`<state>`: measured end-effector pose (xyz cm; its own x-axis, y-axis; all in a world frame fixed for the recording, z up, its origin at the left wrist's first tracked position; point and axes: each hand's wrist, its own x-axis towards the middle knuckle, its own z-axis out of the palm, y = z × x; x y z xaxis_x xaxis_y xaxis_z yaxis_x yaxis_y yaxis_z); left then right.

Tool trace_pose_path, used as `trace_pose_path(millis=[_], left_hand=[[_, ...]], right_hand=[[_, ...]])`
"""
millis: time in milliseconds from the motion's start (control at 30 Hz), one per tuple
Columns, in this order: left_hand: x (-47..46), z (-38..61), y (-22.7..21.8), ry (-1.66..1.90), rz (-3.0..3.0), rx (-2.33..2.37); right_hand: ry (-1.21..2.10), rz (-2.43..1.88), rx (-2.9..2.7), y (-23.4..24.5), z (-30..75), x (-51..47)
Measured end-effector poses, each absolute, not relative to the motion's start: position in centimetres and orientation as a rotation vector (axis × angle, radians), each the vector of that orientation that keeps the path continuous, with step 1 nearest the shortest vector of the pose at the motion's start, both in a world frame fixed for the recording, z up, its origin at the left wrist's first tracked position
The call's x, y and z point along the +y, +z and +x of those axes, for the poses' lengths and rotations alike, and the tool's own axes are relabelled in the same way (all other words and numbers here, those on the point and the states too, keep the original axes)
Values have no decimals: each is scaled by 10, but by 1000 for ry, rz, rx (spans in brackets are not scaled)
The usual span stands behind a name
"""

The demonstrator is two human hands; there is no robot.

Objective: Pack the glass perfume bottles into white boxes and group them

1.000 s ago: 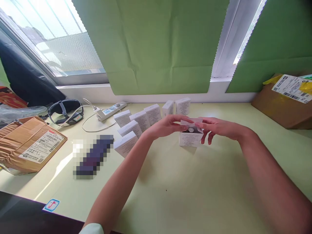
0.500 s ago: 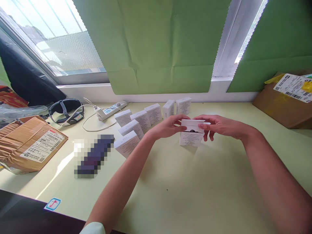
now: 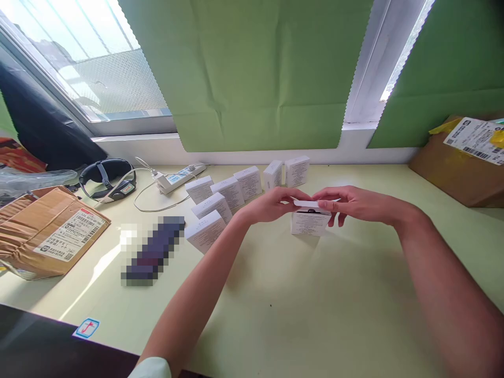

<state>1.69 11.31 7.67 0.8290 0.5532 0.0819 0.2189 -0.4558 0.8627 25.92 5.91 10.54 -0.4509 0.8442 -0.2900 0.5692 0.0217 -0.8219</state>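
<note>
A small white cardboard box [image 3: 308, 225] with fine print stands upright on the table, and its top flap [image 3: 313, 204] is bent towards me, with a dark slot just under its edge. My left hand [image 3: 271, 205] is closed at the box's upper left, thumb and fingers on the flap. From the other side my right hand [image 3: 352, 203] grips the upper right, its thumb on the flap's front edge and its fingers behind and beside the box. Left of them several similar white boxes [image 3: 228, 193] stand in a curved row. The box's back is hidden.
At the left lie an opened brown carton [image 3: 71, 236], a black headset [image 3: 108, 178], a power strip [image 3: 179, 178] with a white cable, and a pixelated dark object [image 3: 155, 252]. A larger brown carton [image 3: 457, 168] sits at the back right. Green blinds [image 3: 268, 79] hang behind the table.
The top flap of the white box has come down from nearly upright to almost flat. Both hands have stayed at the box, with the fingers shifted slightly on the flap.
</note>
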Motion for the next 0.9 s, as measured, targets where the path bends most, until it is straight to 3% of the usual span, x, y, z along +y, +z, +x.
trace_pose_path(millis=[400, 900], left_hand=[[113, 6, 88, 272, 1928, 574], [106, 11, 91, 337, 2100, 640]], right_hand=[[1326, -1463, -2096, 105, 259, 59], [1267, -1571, -2110, 105, 256, 58]])
